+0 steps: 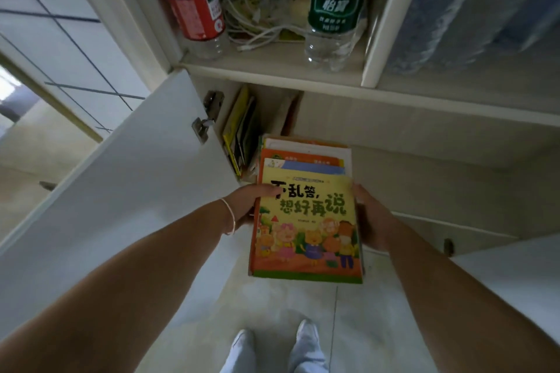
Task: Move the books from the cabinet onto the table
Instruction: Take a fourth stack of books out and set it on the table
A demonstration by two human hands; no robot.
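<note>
We see the cabinet (394,130) with its white door (136,175) swung open at the left. Our left hand (245,206) and right hand (374,221) clamp the stack of books (306,221) by its side edges, fingers curled under it, just outside the lower compartment's front edge. More books (239,133) stand inside, at that compartment's left wall. Two bottles (330,9) stand on the shelf above.

Pale cabinet shelf (272,68) with 2 water bottles (331,9) and tangled white cables (251,9) between.
</note>
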